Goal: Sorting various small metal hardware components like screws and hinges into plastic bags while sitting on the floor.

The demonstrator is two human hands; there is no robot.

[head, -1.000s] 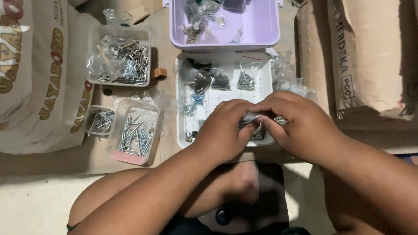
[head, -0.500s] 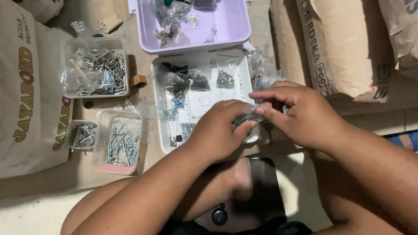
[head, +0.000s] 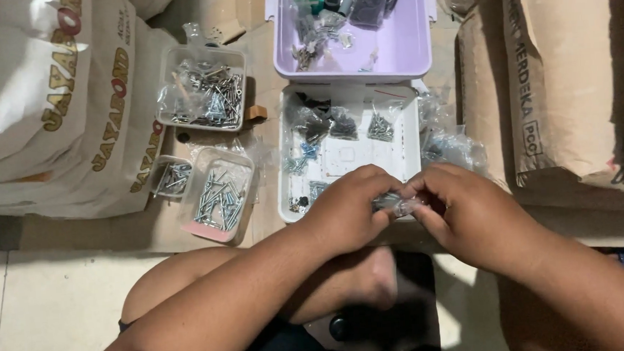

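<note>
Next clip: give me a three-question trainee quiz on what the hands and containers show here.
1. True or false: both the left hand and the right hand pinch the small clear bag of screws.
2. Which container lies directly under the hands?
A. the lilac tray
B. the white tray
C. the clear tub of screws
3. Fill in: the pink-based tub of nails sits on the person's ____ side of the white tray.

Key: 1 true; 2 B; 3 left.
</note>
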